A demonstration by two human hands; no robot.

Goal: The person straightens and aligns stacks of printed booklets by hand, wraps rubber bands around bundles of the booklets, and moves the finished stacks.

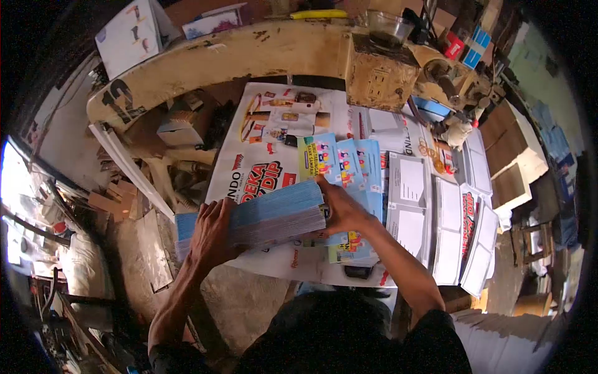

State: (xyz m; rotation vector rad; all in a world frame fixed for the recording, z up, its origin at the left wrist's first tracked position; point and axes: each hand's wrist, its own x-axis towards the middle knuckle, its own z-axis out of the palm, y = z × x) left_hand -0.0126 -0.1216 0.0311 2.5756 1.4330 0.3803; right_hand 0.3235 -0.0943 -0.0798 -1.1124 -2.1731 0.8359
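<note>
Between my two hands is a long, thick stack of booklets (274, 215), its edges blue on the upper side and white below. My left hand (215, 234) is wrapped over the stack toward its left end. At the right end, my right hand (342, 209) grips it with the thumb on top; some of its fingers are hidden. Behind and under the right hand, fanned blue and yellow printed booklets (358, 162) lie on the table. A printed banner sheet (230, 149) covers the tabletop beneath them.
Grey-and-white printed sheets (408, 181) and folded card pieces (448, 230) lie to the right. A curved machine arm (249, 50) marked 12 spans the back, with a worn metal block (381, 75) and a clear plastic tub (389, 28). An open cardboard box (514, 156) stands far right.
</note>
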